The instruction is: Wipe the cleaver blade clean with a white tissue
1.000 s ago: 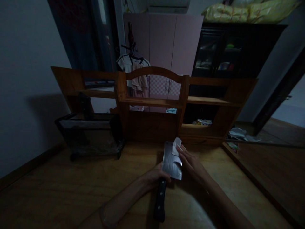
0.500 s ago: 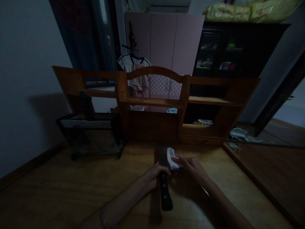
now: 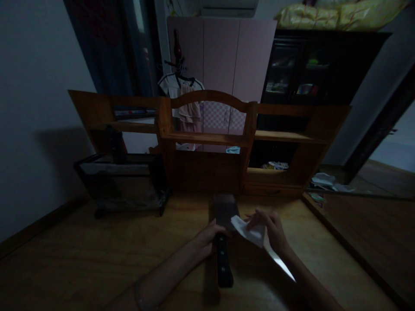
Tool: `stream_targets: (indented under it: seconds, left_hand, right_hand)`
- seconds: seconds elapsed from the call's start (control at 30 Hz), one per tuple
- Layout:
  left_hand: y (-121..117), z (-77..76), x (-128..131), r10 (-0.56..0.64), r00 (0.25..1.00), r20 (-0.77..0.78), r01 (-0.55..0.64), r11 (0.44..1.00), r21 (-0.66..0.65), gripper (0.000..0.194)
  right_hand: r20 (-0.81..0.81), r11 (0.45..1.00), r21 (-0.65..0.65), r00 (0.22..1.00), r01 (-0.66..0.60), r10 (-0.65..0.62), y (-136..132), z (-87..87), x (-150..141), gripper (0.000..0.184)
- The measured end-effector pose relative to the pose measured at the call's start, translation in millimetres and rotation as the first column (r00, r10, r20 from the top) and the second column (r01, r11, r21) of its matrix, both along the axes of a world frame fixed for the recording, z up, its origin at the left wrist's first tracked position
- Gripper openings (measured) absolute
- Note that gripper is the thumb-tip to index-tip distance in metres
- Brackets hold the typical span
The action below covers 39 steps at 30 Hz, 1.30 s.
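My left hand (image 3: 207, 239) is closed round the black handle of a cleaver (image 3: 224, 211), gripping it just below the blade. The broad blade points away from me over the wooden desk (image 3: 97, 259) and looks dark in this light. My right hand (image 3: 272, 226) pinches a white tissue (image 3: 249, 231), which hangs just to the right of the blade's near end. The handle's butt sticks out toward me below my left hand.
A wooden shelf unit (image 3: 207, 138) stands across the back of the desk. A black wire rack (image 3: 119, 181) sits at the back left. Papers (image 3: 327, 181) lie at the right edge. Behind are a pink wardrobe and a dark glass cabinet.
The cleaver's blade has turned from its shiny flat face to a darker angle. My right hand has drawn the tissue off the blade's far end, down and to the right.
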<state>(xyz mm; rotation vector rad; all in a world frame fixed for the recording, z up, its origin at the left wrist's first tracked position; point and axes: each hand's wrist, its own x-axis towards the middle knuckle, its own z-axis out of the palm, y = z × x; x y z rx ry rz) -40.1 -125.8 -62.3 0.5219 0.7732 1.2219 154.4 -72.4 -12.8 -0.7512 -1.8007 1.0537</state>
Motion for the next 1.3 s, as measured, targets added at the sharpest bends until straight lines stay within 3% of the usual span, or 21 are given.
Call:
stream_targets:
  seconds: [0.1, 0.23, 0.37, 0.43, 0.57, 0.9, 1.3]
  left_hand:
    - [-1, 0.9, 0, -0.012, 1.000, -0.025, 0.014, 0.999, 0.044, 0.045]
    - [-3, 1.6, -2, -0.077, 0.991, -0.108, 0.086, 0.993, 0.086, 0.049]
    - [-3, 2.9, -2, -0.118, 0.979, -0.166, 0.133, 0.987, 0.085, 0.054]
    - [-3, 3.7, -2, -0.131, 0.976, -0.172, 0.152, 0.982, 0.114, 0.058]
    - [-4, 5.7, -1, -0.122, 0.980, -0.159, 0.142, 0.982, 0.125, 0.060]
    - [-5, 9.5, 0, -0.105, 0.986, -0.129, 0.118, 0.988, 0.100, 0.064]
    - [-2, 2.1, -1, -0.092, 0.992, -0.089, 0.102, 0.988, 0.118, 0.062]
  right_hand:
    - [-0.042, 0.993, 0.008, 0.992, 0.118, -0.117, 2, 1.8, 1, 0.048]
    - [0.023, 0.979, 0.109, 0.984, 0.173, -0.176, 5, 0.4, 0, 0.039]
    - [0.261, 0.946, 0.314, 0.951, 0.077, -0.164, 6, -6.1, -7, 0.039]
    - [0.371, 0.934, 0.357, 0.918, -0.001, -0.141, 6, -9.3, -10, 0.040]
    - [0.440, 0.927, 0.374, 0.887, -0.038, -0.140, 6, -13.1, -14, 0.042]
    - [0.401, 0.938, 0.346, 0.908, -0.025, -0.123, 2, -11.5, -17, 0.040]
    - [0.378, 0.961, 0.275, 0.917, 0.018, -0.125, 4, -15.4, -13, 0.039]
